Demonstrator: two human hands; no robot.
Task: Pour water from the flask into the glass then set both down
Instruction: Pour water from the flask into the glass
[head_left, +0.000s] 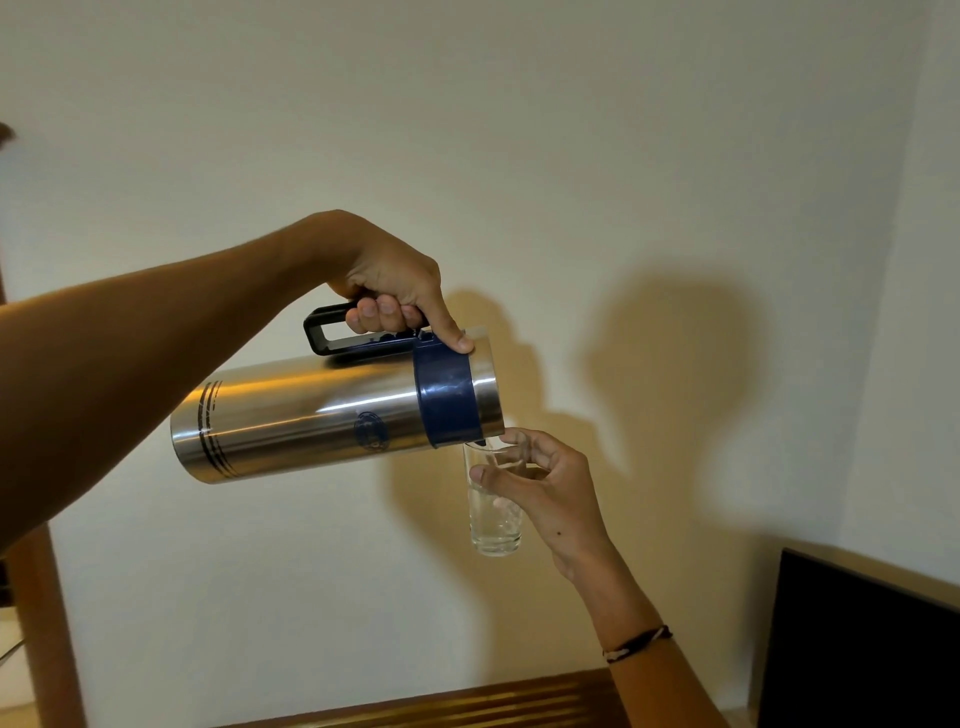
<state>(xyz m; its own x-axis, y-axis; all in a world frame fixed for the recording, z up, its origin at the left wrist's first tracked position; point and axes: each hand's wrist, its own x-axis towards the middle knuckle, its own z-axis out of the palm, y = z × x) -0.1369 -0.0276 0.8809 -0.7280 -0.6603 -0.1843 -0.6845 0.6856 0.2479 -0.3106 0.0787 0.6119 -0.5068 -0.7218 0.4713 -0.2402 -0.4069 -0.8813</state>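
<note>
A steel flask (311, 415) with a dark blue collar and black handle is held almost level in the air, its spout end to the right. My left hand (395, 291) grips the handle from above, thumb pressed on the collar. The spout rests over the rim of a clear tall glass (493, 514), which stands upright in the air. My right hand (550, 488) holds the glass near its top from the right side. Some water shows in the lower part of the glass. Both objects are raised in front of a pale wall.
A wooden surface (467, 701) runs along the bottom edge below the glass. A black screen (857, 649) stands at the lower right. A wooden post (47, 623) rises at the far left. A dark cord bracelet (636, 644) circles my right wrist.
</note>
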